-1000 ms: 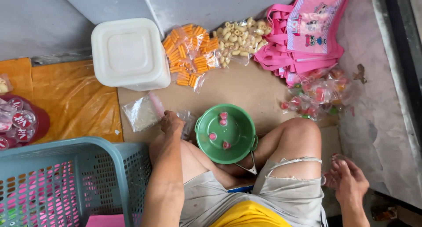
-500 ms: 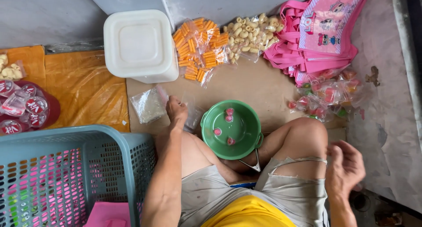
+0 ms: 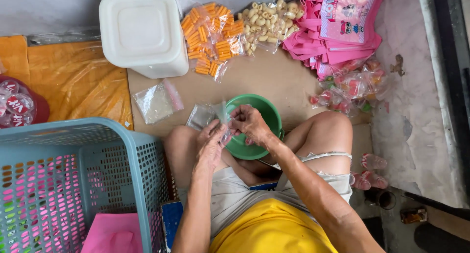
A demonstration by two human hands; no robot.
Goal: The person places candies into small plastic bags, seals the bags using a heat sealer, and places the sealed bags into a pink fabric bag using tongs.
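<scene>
**Both hands work a small clear bag over the green bowl**

Take the green bowl (image 3: 254,130) on the brown cardboard (image 3: 274,81) as the centre; the person sits behind it with knees spread to either side.

Down and to the left of the bowl stands the biggest thing here, a blue-grey basket (image 3: 98,174) with pink packets inside. Up and left of the bowl sits a white tub (image 3: 142,32) with its lid on. Far left of the bowl an orange sheet (image 3: 73,81) covers the floor. Up and right lies a heap of pink bags (image 3: 338,27). Straight above the bowl are two clear sacks, one of orange sticks (image 3: 210,37) and one of pale puffs (image 3: 264,23). Just right of the bowl is a pile of filled packets (image 3: 352,86). Left of the bowl lie flat empty bags (image 3: 156,101).

Over the bowl's left rim, the left hand (image 3: 210,145) and the right hand (image 3: 247,123) meet on one small clear bag (image 3: 223,118). Both pinch it, fingers closed on the thin plastic at its upper edge; the left also seems to cup it from below. I cannot see whether anything is in it.

It looks to me like the mouth is being worked apart. Next would call for a light pull apart by both thumbs, holding the mouth wide over the bowl without tearing the film.
</scene>
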